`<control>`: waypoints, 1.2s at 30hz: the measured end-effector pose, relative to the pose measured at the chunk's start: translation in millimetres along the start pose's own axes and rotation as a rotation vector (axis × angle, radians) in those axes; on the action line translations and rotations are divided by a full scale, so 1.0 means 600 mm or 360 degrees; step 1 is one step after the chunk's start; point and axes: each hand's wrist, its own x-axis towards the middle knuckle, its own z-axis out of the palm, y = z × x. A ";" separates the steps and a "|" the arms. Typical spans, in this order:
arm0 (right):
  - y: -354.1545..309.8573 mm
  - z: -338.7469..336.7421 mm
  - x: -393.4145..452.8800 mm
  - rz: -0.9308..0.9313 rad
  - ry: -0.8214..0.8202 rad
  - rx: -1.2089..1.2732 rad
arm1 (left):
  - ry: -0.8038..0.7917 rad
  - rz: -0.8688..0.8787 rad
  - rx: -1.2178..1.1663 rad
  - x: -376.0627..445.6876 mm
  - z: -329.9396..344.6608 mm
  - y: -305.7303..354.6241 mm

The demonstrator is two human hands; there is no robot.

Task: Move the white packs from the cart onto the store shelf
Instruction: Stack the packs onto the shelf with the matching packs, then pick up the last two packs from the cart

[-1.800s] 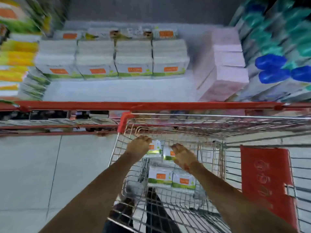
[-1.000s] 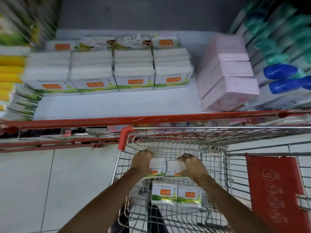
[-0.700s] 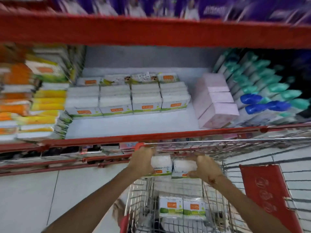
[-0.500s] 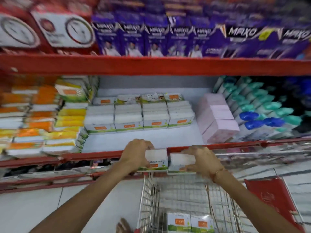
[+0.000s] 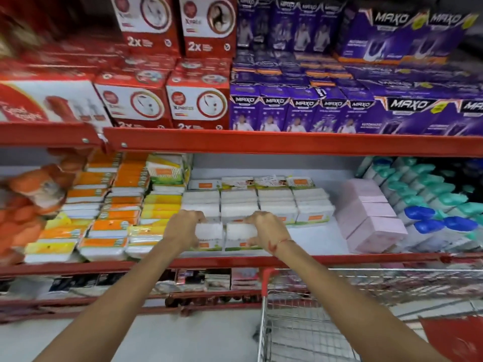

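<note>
Two white packs with green and orange labels sit side by side between my hands, over the front of the store shelf [image 5: 313, 240]. My left hand [image 5: 183, 229] grips the left white pack [image 5: 210, 235]. My right hand [image 5: 265, 229] grips the right white pack [image 5: 241, 235]. Right behind them stands a row of matching white packs [image 5: 277, 205] stacked on the shelf. The wire cart [image 5: 300, 327] is at the lower right, and its inside is mostly out of view.
Pink boxes [image 5: 371, 220] stand to the right of the white row, with teal and blue capped bottles [image 5: 431, 202] beyond. Orange and yellow packs [image 5: 117, 205] fill the shelf's left. A red shelf beam [image 5: 261, 142] runs overhead with red and purple boxes above it.
Both hands lifted the two white packs out of the cart and carried them up and forward over the shelf's front edge. The view tilted up from the cart to the shelves.
</note>
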 end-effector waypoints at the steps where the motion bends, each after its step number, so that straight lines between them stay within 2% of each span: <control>1: -0.006 0.007 0.006 0.0003 -0.0015 -0.0021 | -0.0016 0.0000 0.0010 0.001 0.008 -0.004; 9: -0.020 0.045 0.025 0.0084 -0.0083 0.0037 | -0.0099 0.0017 -0.0015 0.011 0.038 -0.036; 13: -0.020 0.040 0.027 0.0001 -0.0131 -0.0043 | -0.0159 0.0048 -0.0038 0.012 0.038 -0.038; 16: -0.013 0.036 0.011 -0.0074 -0.0096 -0.0019 | -0.0083 0.0174 -0.0046 0.008 0.032 -0.021; 19: 0.007 0.044 -0.023 -0.0141 0.0148 0.0175 | 0.0139 0.0370 -0.0223 -0.005 0.031 0.011; 22: 0.053 0.065 -0.073 -0.0212 0.0590 0.0266 | 0.0373 0.0607 -0.0450 -0.024 0.049 0.069; 24: 0.087 0.081 -0.107 -0.0212 0.0766 0.0274 | 0.0407 0.0705 -0.0513 -0.033 0.068 0.110; 27: 0.146 0.112 -0.152 -0.0116 0.0664 0.0276 | 0.0329 0.0811 -0.0519 -0.042 0.104 0.177; 30: 0.212 0.141 -0.191 0.0020 0.0440 0.0322 | 0.0180 0.0899 -0.0492 -0.040 0.149 0.247; 36: 0.329 0.234 -0.289 0.0313 -0.0073 0.0267 | -0.0284 0.0925 -0.0372 -0.050 0.284 0.369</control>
